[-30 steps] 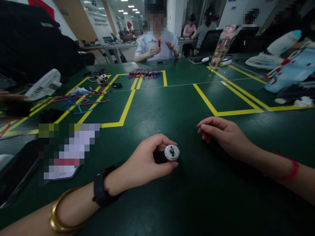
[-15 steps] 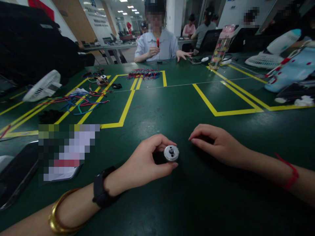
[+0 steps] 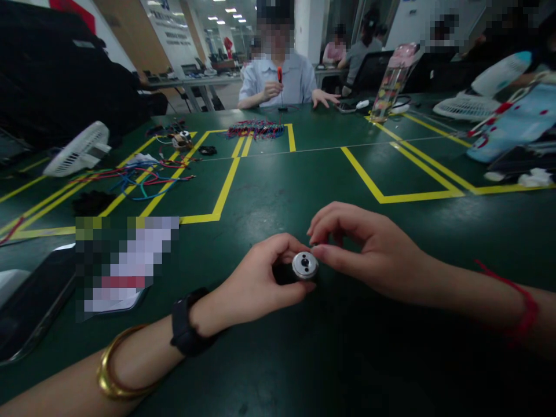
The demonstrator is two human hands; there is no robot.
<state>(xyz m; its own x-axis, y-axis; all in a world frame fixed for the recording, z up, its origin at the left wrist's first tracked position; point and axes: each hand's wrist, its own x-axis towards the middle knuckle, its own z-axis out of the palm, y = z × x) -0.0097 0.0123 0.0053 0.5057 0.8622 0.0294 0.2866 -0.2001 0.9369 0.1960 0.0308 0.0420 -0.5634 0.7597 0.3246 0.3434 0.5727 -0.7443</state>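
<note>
My left hand (image 3: 264,275) is closed round a small metal motor (image 3: 305,264), thumb below and fingers above. Its round silver end faces up towards me and shows a dark hole in the middle with a smaller dark hole on either side. Just beyond its upper right edge is my right hand (image 3: 360,243), thumb and fingertips drawn together in a pinch. A tiny dark part (image 3: 315,245) shows at those fingertips, too small to make out further. The rest of the motor's body is hidden by my left hand.
To the left lie a phone (image 3: 39,301), a blurred-out packet-like item (image 3: 130,272) and loose coloured wires (image 3: 152,179). A small white fan (image 3: 80,150) stands behind them. Across the green table (image 3: 278,191), a person holds an orange-handled screwdriver (image 3: 280,75) near a bundle of wires (image 3: 256,129).
My right hand has come left to the motor and pinched its fingers near the rim. The small raised piece at the motor's centre no longer shows; a dark hole is there.
</note>
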